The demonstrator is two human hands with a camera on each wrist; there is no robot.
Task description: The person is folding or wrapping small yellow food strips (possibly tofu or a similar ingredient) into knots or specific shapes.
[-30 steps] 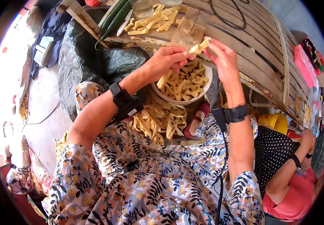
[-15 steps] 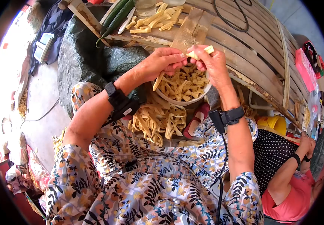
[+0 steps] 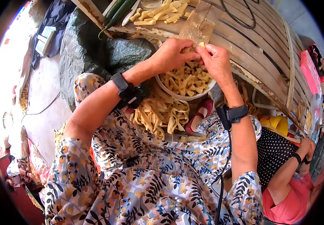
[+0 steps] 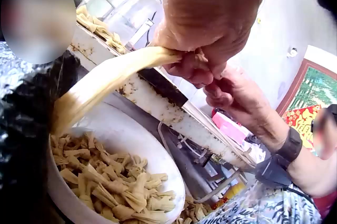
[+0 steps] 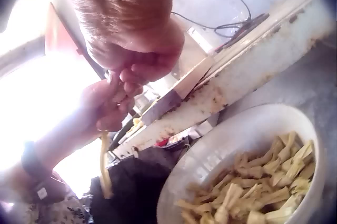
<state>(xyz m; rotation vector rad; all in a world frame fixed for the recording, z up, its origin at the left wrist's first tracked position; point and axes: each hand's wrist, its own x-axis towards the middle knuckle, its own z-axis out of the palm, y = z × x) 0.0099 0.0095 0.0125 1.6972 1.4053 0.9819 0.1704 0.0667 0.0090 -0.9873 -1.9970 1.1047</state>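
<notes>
Above a white tub (image 3: 180, 97), my two hands meet fingertip to fingertip. A soft pale yellow strip (image 4: 116, 74), like tofu skin, is held between them. My left hand (image 3: 175, 54) pinches it, and its long tail bends down toward the tub in the left wrist view. With thumb and curled fingers my right hand (image 3: 217, 62) pinches the other end, of which a small tip pokes out at the top. The fingers hide the part between. Short knotted pieces (image 3: 188, 83) of the same yellow stuff fill the tub.
Loose strips (image 3: 162, 117) lie heaped below the tub. On the slatted table (image 3: 259, 48) are more yellow pieces (image 3: 164, 13), cucumbers (image 3: 117, 13), a wooden board (image 3: 201, 26) and a black cable (image 3: 240, 23). Dark plastic sheeting (image 3: 128, 52) stands at left. Another person's arm (image 3: 287, 170) is at right.
A knot showed on the strip between the spread hands a second ago. The right hand then curled round its end, and now both hands are close together, covering the middle.
</notes>
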